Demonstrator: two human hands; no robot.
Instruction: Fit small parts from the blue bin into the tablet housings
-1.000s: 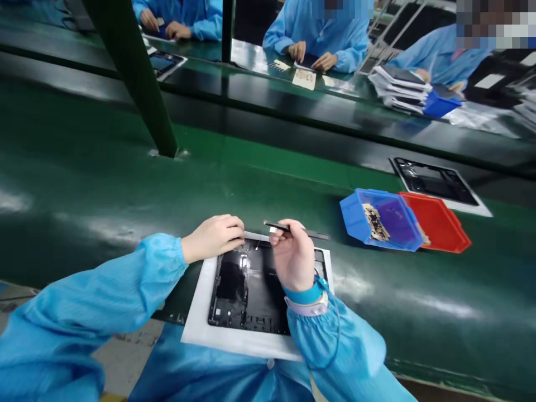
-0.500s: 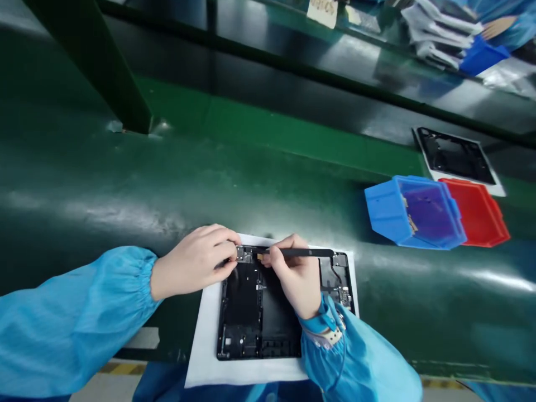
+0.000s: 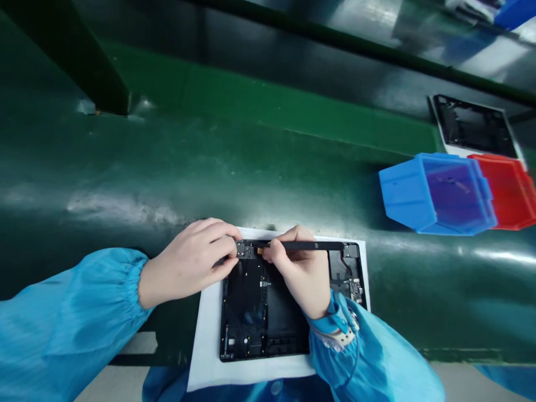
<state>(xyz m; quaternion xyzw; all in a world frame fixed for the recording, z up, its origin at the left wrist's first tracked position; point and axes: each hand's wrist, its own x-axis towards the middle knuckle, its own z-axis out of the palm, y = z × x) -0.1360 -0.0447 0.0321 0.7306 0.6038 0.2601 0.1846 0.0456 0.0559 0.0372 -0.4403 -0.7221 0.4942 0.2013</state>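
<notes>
"What's under your hands?"

"A green bench [image 3: 125, 167], shiny along its top. Right in front of you lies a white sheet [image 3: 205, 335] with a black tablet frame [image 3: 247, 318] on it."

"And off to your right?"

"A blue bin [image 3: 435, 195] touching a red bin [image 3: 508, 190], and past them, another black frame [image 3: 473, 125] on a second white sheet [image 3: 481, 149]."

The long sleeve [image 3: 62, 312] is bright blue. The tablet frame [image 3: 247, 312] and the thin stick [image 3: 305, 245] are black, and the frame sits on a white sheet [image 3: 205, 335]. The shiny table [image 3: 209, 156] is dark green. There is a blue bin [image 3: 419, 195] and a red bin [image 3: 508, 190].
</notes>
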